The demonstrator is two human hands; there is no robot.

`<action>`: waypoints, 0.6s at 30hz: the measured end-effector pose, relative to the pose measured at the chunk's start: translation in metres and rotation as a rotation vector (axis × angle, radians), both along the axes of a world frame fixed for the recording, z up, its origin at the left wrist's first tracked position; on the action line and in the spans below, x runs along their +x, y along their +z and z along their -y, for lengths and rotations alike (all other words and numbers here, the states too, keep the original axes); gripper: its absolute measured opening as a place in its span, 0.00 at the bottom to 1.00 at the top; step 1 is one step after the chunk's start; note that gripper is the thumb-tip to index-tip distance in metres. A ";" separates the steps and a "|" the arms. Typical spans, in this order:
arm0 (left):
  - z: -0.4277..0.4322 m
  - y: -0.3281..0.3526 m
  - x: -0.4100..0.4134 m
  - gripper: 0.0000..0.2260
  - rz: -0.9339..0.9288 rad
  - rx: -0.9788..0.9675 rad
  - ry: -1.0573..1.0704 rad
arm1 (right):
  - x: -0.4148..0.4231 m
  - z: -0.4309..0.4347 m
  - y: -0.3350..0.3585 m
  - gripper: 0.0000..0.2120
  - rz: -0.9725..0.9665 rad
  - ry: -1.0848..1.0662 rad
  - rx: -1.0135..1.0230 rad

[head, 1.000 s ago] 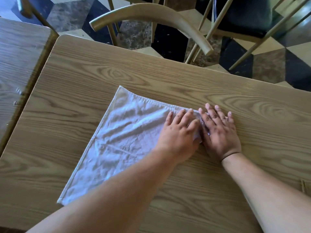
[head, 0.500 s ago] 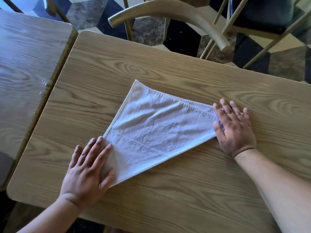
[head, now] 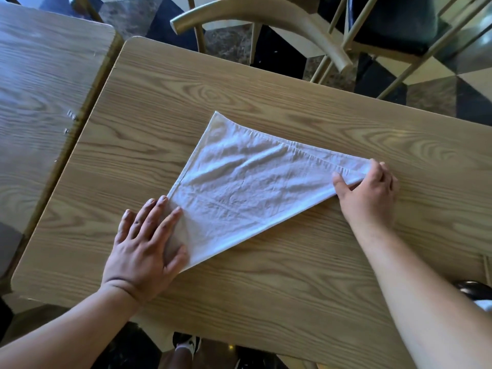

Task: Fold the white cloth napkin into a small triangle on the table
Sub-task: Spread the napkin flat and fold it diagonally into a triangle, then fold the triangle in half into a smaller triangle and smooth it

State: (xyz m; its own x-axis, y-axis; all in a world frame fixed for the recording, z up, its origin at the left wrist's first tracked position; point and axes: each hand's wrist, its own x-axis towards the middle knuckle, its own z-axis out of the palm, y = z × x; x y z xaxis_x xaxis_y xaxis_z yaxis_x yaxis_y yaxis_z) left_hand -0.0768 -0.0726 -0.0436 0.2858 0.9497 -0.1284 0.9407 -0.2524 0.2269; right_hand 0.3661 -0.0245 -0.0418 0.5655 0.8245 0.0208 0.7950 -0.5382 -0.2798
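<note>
The white cloth napkin [head: 247, 187] lies folded into a large triangle in the middle of the wooden table [head: 266, 283], with points at the top, the near left and the right. My left hand [head: 145, 246] lies flat, fingers spread, pressing the near-left corner down. My right hand [head: 368, 191] pinches the right corner between thumb and fingers, and that tip is lifted slightly off the table.
A second wooden table [head: 40, 97] abuts on the left. Beyond the far edge stand a curved-back wooden chair [head: 279, 20] and another chair [head: 399, 27] over a patterned floor. A shoe [head: 186, 344] shows below the near edge.
My left hand slid from the right corner across to the near-left corner and flattened there. My right hand went from lying flat on the right corner to pinching it.
</note>
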 end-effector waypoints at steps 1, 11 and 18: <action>0.000 0.000 0.000 0.36 0.003 -0.002 -0.001 | -0.002 0.000 0.003 0.38 -0.007 -0.028 0.009; 0.001 -0.005 -0.002 0.36 0.016 0.004 -0.008 | -0.028 -0.019 0.028 0.31 -0.493 -0.333 0.281; 0.001 -0.006 -0.004 0.36 0.027 0.012 -0.030 | -0.077 -0.010 0.051 0.28 -0.527 -0.283 0.418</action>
State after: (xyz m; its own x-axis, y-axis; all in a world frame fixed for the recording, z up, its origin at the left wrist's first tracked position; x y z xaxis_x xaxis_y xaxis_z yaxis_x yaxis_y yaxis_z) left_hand -0.0810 -0.0734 -0.0497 0.3178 0.9419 -0.1085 0.9260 -0.2837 0.2490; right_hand 0.2891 -0.0149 0.0089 0.7777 0.6278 -0.0322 0.3442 -0.4681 -0.8139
